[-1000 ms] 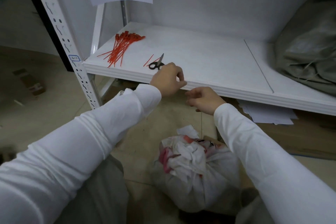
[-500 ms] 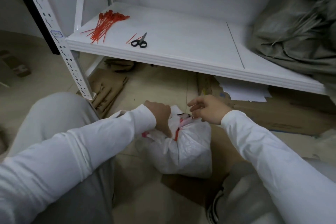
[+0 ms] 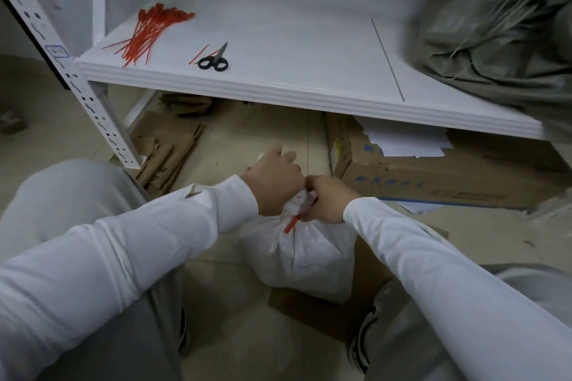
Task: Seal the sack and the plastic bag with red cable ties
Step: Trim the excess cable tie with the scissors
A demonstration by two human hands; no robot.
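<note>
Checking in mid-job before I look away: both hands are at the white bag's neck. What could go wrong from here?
If the left hand eases its grip, the neck of the plastic bag could spread and the red cable tie cinch only part. Pulling hard with the right hand might tear the plastic.

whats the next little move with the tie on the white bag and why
Probably pull the red cable tie tighter with the right hand while the left hand grips the gathered neck of the plastic bag. The tie sits at the neck with a short end sticking out and both hands are on it, so cinching looks due before any trimming with the scissors.
</note>
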